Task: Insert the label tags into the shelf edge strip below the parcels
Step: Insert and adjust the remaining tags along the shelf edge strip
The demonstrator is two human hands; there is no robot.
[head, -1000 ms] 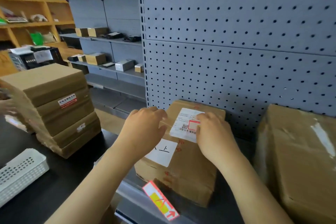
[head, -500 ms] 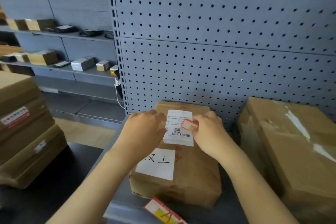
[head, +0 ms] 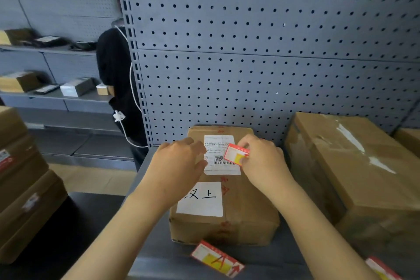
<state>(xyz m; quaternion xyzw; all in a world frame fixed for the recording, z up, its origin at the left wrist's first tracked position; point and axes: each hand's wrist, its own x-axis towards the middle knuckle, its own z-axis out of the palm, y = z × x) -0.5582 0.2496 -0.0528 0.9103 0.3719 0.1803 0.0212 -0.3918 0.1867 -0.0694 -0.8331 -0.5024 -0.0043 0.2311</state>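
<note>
At the centre of the frame the right hand [head: 263, 161] pinches a small red-bordered label tag [head: 236, 154] between its fingers [head: 244, 144], held over the shipping label of the middle parcel [head: 227, 191] on the grey shelf [head: 295, 250]. The left hand [head: 179, 163] rests on the parcel's left edge, fingers loosely curled and holding nothing. A second tag [head: 217, 258] lies at the shelf's front edge, lower centre, and a third tag [head: 381, 268] shows at the lower right

white sticker [head: 200, 199] on parcel [head: 247, 211] reading "汉上"
</note>
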